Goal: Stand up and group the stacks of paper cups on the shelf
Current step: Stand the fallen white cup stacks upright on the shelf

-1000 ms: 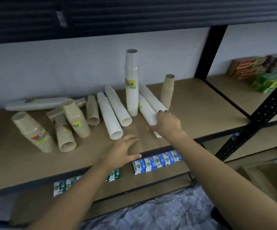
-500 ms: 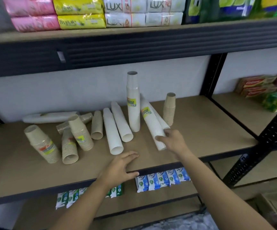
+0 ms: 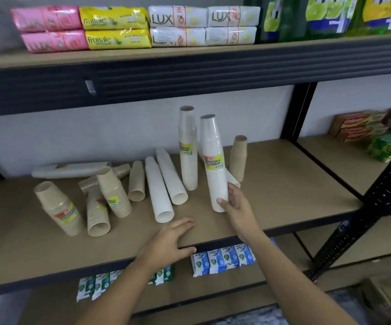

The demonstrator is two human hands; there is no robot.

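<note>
Our right hand (image 3: 234,202) grips the tilted white stack (image 3: 214,165) low, just right of the upright stack (image 3: 188,148); left hand (image 3: 173,238) lies flat, empty, in front of it. We shd seat the base flat b4 letting go.

White packs (image 3: 178,18) read LUX; yellow packs (image 3: 113,19) read fruitale.

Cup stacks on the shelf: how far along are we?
Early. Done: one tall white stack and a short brown stack stand upright. In hand: the right hand grips a second white stack near its base, nearly upright; the left hand rests on the shelf. Left: two lying white stacks, plus brown stacks lying or leaning at left.
</note>
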